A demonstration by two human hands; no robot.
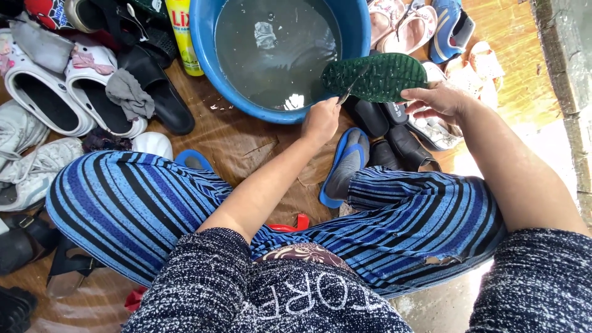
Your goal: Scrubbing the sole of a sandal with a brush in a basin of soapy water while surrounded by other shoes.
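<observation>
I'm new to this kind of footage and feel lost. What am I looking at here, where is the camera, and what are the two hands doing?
There is no machine here. One camera sits on a person's head and looks down, so you see their own arms and striped trousers as they sit on the floor.

The right hand holds a green shoe sole, tread side up, over the edge of a blue basin of water. The left hand holds a thin tool against the sole; what kind of tool is too small to tell.

Around the basin lie many shoes: white clogs, black sandals, pink sandals, plus a yellow bottle.
</observation>
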